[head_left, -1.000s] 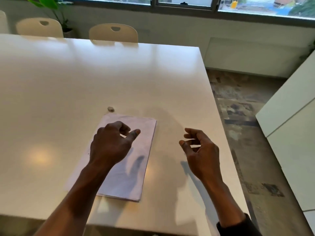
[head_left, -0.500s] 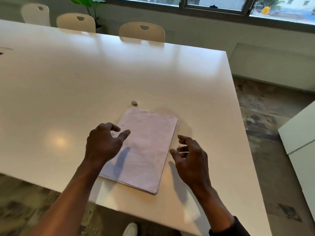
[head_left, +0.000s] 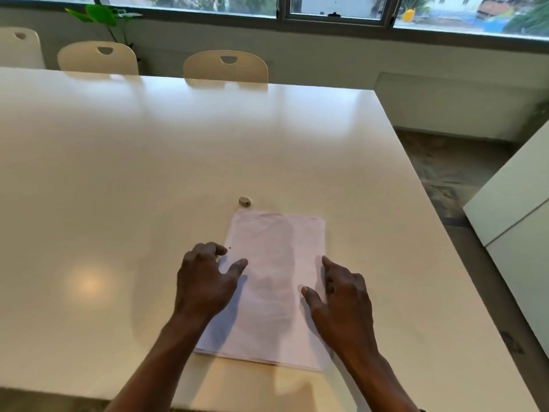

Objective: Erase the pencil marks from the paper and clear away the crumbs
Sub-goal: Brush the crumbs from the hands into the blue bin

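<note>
Both hands are down at the white rectangular stack of paper sheets (head_left: 276, 281), which lies flat on the glossy white table (head_left: 118, 173). The left hand (head_left: 205, 281) sits at the stack's left edge, fingers loosely bent, thumb lying on the top sheet, not gripping anything. The right hand (head_left: 344, 295) is at the right edge, fingers spread and fairly straight, thumb on the sheet too, nothing held. So the paper sits right between the two hands and runs on past the fingertips. A small grey oval eraser (head_left: 244, 201) lies on the table just beyond the stack's far left corner, ahead of the left hand and well clear of its fingers. There's a tiny dark speck (head_left: 230, 248) on the sheet right beside the left hand's fingers. Pencil marks are too faint to make out. Far past both hands, cream chairs (head_left: 225, 66) line the table's other side.
</note>
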